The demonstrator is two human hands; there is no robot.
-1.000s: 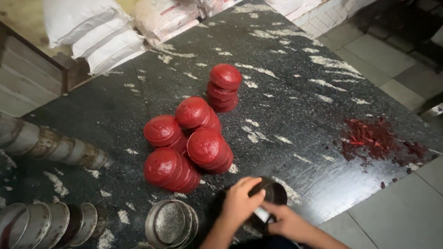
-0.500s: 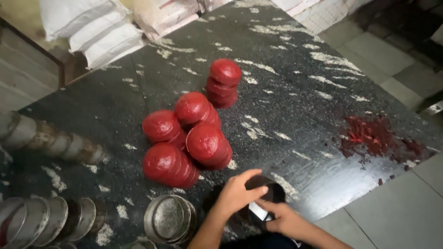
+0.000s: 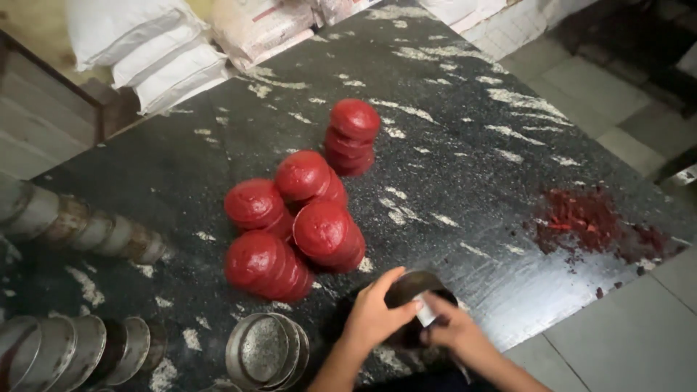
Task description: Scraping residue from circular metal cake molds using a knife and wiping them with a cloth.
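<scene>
My left hand [image 3: 375, 317] grips the rim of a small dark round metal mould [image 3: 411, 288] near the front edge of a black speckled stone table [image 3: 465, 145]. My right hand [image 3: 451, 328] holds a small flat pale tool [image 3: 425, 313] against the mould's inside. Just beyond my hands lie several stacks of red round discs [image 3: 294, 229], leaning on each other, with one upright stack [image 3: 351, 136] farther back.
A stack of empty metal rings [image 3: 267, 352] lies at the front left, with more metal rings [image 3: 65, 352] and a row of them [image 3: 80, 225] along the left. Red crumbs [image 3: 588, 221] lie at the right. White sacks [image 3: 160, 51] sit behind the table.
My hands stay on the mould with small shifts; the right hand has moved slightly along its rim. The red stacks have not moved.
</scene>
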